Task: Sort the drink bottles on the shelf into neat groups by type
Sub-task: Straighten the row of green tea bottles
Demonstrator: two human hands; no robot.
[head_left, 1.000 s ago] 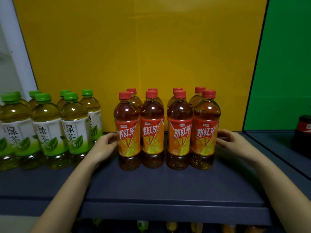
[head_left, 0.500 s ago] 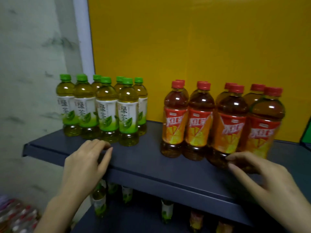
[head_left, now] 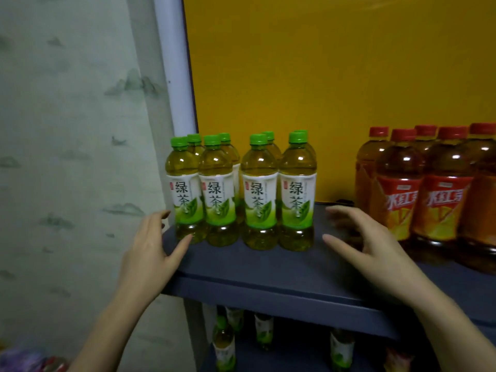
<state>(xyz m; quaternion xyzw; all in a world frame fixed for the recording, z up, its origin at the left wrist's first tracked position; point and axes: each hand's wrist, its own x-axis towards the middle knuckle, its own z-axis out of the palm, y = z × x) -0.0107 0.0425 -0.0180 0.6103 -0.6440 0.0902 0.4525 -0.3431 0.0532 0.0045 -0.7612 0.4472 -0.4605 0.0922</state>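
Several green tea bottles (head_left: pixel 241 191) with green caps and white-green labels stand in two rows at the left end of the dark blue shelf (head_left: pixel 268 275). To their right stands a group of red tea bottles (head_left: pixel 418 200) with red caps and orange-red labels. My left hand (head_left: pixel 153 251) hovers open just left of the green group, thumb tip close to the leftmost bottle's base. My right hand (head_left: pixel 367 242) is open to the right of the green group, in the gap between the two groups. Neither hand holds anything.
A yellow back panel (head_left: pixel 322 89) closes the shelf behind the bottles. A white post (head_left: pixel 174 76) and a patterned wall (head_left: pixel 67 157) lie to the left. More bottles (head_left: pixel 225 345) stand on a lower shelf beneath.
The view has swung left from the red tea group to the green tea group. Both hands left the red bottles and now flank the green bottles.
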